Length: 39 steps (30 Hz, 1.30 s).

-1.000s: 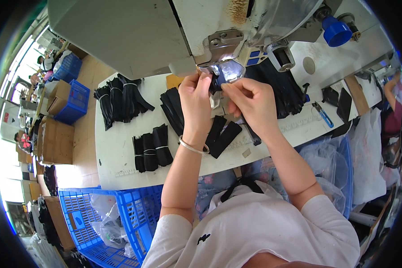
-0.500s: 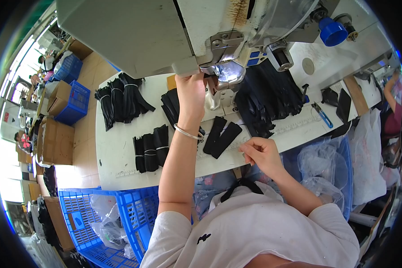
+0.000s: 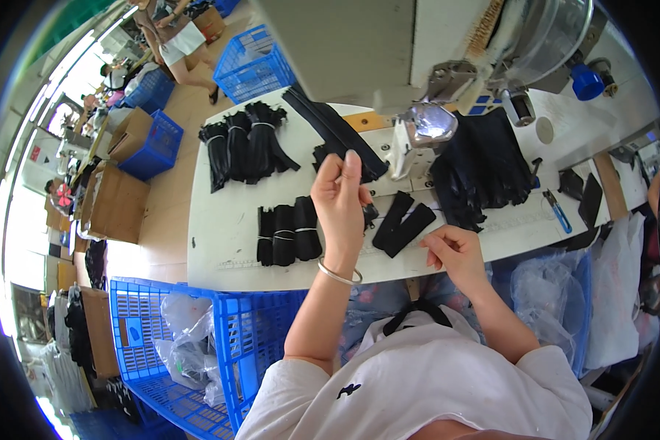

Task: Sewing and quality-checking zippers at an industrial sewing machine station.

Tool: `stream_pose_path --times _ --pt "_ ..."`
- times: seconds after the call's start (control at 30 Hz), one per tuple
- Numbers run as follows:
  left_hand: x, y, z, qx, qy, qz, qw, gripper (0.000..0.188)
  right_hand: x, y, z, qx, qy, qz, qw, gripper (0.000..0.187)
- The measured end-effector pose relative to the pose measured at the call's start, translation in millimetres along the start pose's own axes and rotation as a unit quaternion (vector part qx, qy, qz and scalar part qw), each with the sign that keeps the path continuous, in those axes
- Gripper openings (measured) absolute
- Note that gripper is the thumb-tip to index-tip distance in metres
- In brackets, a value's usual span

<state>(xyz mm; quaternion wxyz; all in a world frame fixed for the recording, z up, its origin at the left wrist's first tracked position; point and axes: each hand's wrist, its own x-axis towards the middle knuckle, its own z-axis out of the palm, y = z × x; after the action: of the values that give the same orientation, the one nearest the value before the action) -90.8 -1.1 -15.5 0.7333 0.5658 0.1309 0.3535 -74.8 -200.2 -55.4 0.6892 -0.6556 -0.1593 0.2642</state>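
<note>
My left hand (image 3: 339, 202), a bracelet at its wrist, is closed with the thumb on top, raised over the middle of the white table (image 3: 227, 220). Just beyond it lie long black strips (image 3: 330, 130) that look like zipper tape; whether the fingers grip one is hidden. To the right stands the sewing machine's metal head (image 3: 429, 126). My right hand (image 3: 456, 253) is curled with thumb and forefinger together at the table's near edge. Anything between those fingers is too small to make out. Two short black strips (image 3: 403, 226) lie just left of it, crossing in a V.
Tied black bundles (image 3: 248, 143) lie far left, with more bundles (image 3: 288, 235) nearer. Right of the machine head is a black strip pile (image 3: 480, 169), then blue-handled snips (image 3: 557, 213). A blue crate (image 3: 231, 352) stands below the table. A person (image 3: 176, 37) is at upper left.
My left hand has come back from beside the machine head toward me. My right hand keeps its curl near the table edge. The view has shifted, and a person shows at upper left.
</note>
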Motion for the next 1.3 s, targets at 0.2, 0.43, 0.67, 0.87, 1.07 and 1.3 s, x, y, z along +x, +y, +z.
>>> stream_pose_path --times 0.2,0.43,0.67,0.87,1.07,1.3 --pt "-30 7 -4 0.017 -0.024 -0.044 0.999 0.032 12 -20 12 -0.057 0.061 -0.113 0.990 0.013" --pt "-69 3 4 0.043 -0.035 -0.104 0.993 0.022 26 -44 25 -0.210 0.073 -0.192 0.956 0.012" --pt "-68 6 -8 -0.098 -0.039 -0.128 0.986 0.013 46 -50 1 -0.151 0.118 -0.298 0.935 0.010" --pt "-69 8 1 -0.135 -0.054 -0.131 0.981 0.016 100 -76 -24 -0.316 0.191 -0.432 0.823 0.048" --pt "-73 0 -2 -0.135 -0.059 -0.161 0.976 0.013 116 -73 -47 -0.135 -0.009 -0.246 0.960 0.056" --pt "-79 -8 4 -0.104 -0.044 -0.208 0.971 0.018 91 -39 -83 0.187 0.009 -0.213 0.959 0.052"
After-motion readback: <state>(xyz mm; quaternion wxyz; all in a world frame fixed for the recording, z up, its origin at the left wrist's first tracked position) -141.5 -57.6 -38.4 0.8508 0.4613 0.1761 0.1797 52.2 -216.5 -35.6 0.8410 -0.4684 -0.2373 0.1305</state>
